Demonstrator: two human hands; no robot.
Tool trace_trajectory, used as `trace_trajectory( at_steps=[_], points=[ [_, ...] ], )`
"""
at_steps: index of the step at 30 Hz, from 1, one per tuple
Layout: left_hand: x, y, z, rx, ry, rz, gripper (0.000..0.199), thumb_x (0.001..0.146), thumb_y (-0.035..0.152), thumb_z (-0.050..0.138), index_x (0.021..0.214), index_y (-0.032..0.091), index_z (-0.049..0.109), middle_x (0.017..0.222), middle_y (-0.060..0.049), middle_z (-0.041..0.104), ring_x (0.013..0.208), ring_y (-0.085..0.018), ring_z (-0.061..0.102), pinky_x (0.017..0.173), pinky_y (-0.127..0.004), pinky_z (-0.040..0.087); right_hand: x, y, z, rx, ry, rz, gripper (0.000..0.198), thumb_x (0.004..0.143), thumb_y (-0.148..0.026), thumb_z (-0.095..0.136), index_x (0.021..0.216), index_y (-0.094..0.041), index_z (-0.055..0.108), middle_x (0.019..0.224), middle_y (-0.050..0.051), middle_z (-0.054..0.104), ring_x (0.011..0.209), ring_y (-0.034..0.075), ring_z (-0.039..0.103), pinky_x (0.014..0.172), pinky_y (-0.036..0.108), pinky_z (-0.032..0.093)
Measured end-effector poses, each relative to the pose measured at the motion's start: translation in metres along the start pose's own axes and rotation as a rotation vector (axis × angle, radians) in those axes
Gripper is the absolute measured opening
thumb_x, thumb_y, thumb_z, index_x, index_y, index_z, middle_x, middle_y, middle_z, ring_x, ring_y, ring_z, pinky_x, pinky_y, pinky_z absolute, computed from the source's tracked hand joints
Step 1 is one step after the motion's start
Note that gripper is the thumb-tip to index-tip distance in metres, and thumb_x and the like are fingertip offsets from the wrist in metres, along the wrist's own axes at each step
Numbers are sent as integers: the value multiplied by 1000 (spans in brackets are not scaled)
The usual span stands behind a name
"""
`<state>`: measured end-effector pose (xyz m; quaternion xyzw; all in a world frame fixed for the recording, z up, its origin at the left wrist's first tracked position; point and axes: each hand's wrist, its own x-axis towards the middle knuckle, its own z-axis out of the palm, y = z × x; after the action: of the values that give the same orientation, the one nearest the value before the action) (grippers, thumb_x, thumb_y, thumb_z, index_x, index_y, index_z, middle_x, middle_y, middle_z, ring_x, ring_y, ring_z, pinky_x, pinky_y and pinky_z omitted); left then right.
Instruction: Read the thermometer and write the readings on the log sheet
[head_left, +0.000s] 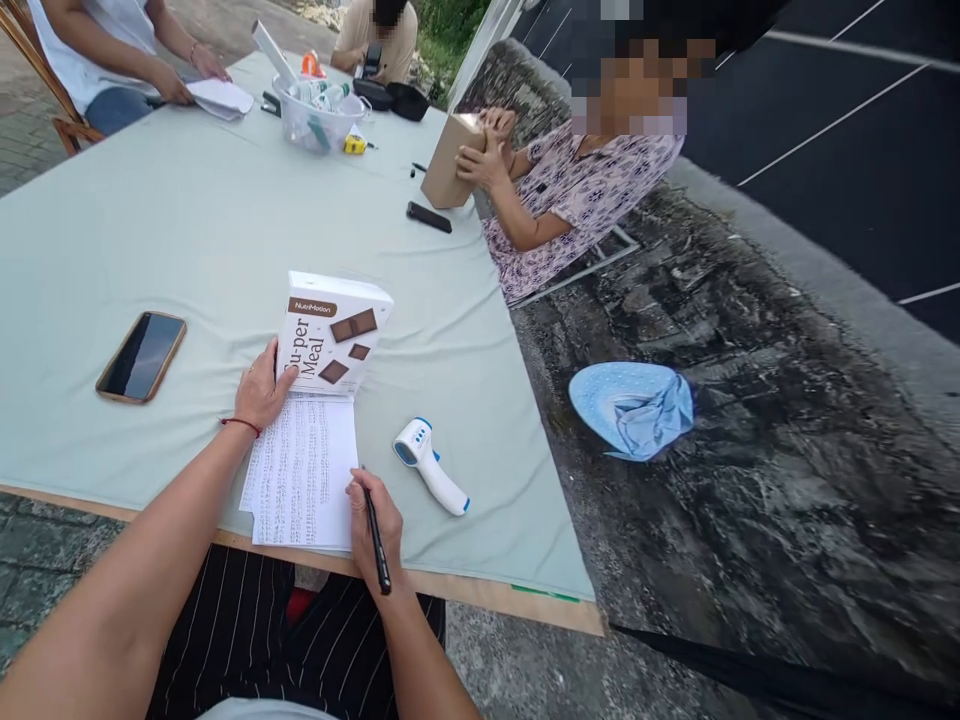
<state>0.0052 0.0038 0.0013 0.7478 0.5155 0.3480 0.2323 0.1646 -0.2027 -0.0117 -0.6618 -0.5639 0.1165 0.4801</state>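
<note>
My left hand (262,388) grips the lower left edge of a white box (341,335) printed with brown chocolate pieces, its thumb on the front. The box stands tilted at the top of some printed sheets (304,475), covering their upper end. Between the fingers of my right hand (377,520) is a black pen (376,540), its tip end hidden by the fingers; this hand rests at the sheets' right edge. To the right of the papers lies a white and blue infrared thermometer (433,466). A phone (142,357) lies face up left of my left hand.
Across the cloth-covered table (187,240), a person holds a brown box (450,165) beside a black case (429,217). A clear basket (319,128) of items and a yellow tape measure (355,144) sit further back. Two more people sit beyond. A blue hat (634,410) lies off the table's right side.
</note>
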Motion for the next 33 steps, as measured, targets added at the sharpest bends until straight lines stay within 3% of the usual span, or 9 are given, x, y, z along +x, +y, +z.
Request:
trace_trajectory(
  at_steps=[8, 12, 15, 19, 22, 25, 28, 30, 33],
  points=[
    [-2, 4, -4, -26, -32, -53, 70, 95, 63, 33, 149, 20, 35, 141, -15, 57, 127, -33, 55, 104, -53, 43, 45, 16, 16, -279, -39, 45, 29, 90, -23, 41, 110, -16, 62, 75, 6, 69, 70, 21, 64, 63, 30, 47],
    [-2, 4, -4, -51, -13, -39, 68, 94, 64, 36, 148, 23, 37, 139, -13, 59, 125, -33, 56, 102, -52, 44, 53, 21, 23, -324, -75, 21, 25, 87, -22, 45, 101, -19, 66, 65, 2, 64, 62, 18, 58, 57, 27, 40],
    [-2, 4, -4, -51, 3, -37, 68, 93, 65, 38, 147, 23, 39, 139, -13, 59, 125, -33, 56, 101, -51, 45, 52, 19, 22, -319, -107, 10, 28, 87, -25, 47, 106, -19, 68, 61, 0, 60, 58, 17, 55, 55, 27, 38],
    [-2, 5, -3, -39, -13, -50, 68, 93, 63, 38, 148, 22, 37, 141, -14, 57, 127, -34, 55, 103, -53, 44, 51, 20, -1, -292, -24, 6, 35, 90, -31, 49, 119, -18, 65, 76, 3, 64, 67, 18, 57, 64, 30, 45],
    [-2, 5, -3, -30, -18, -55, 68, 94, 62, 37, 148, 21, 37, 142, -15, 56, 128, -34, 54, 103, -54, 43, 54, 37, -31, -383, 138, 1, 38, 88, -36, 53, 119, -19, 64, 102, 12, 63, 93, 25, 59, 84, 40, 48],
    [-1, 4, -2, -22, -10, -52, 68, 94, 62, 37, 148, 21, 37, 141, -15, 56, 129, -35, 53, 103, -54, 43, 55, 64, -58, -584, 132, 138, 52, 80, -44, 63, 125, -17, 61, 118, 19, 58, 109, 34, 53, 91, 49, 43],
    [-1, 3, -2, -16, -12, -52, 69, 94, 62, 36, 148, 20, 37, 141, -16, 56, 128, -35, 53, 103, -53, 43, 52, 84, -71, -638, -53, 301, 58, 77, -49, 65, 126, -18, 60, 112, 18, 61, 103, 35, 55, 84, 46, 44],
    [-1, 2, -2, -6, -23, -58, 69, 95, 61, 35, 149, 18, 35, 142, -17, 55, 129, -35, 53, 103, -53, 43, 51, 86, -71, -604, -148, 364, 53, 79, -48, 61, 123, -18, 62, 104, 16, 63, 97, 32, 57, 79, 41, 44],
    [-1, 3, -3, 13, -46, -68, 68, 96, 57, 32, 150, 16, 33, 143, -17, 54, 128, -34, 53, 104, -53, 42, 56, 70, -64, -498, -147, 467, 51, 78, -47, 58, 119, -18, 64, 99, 13, 65, 94, 29, 57, 74, 36, 43]
  ],
)
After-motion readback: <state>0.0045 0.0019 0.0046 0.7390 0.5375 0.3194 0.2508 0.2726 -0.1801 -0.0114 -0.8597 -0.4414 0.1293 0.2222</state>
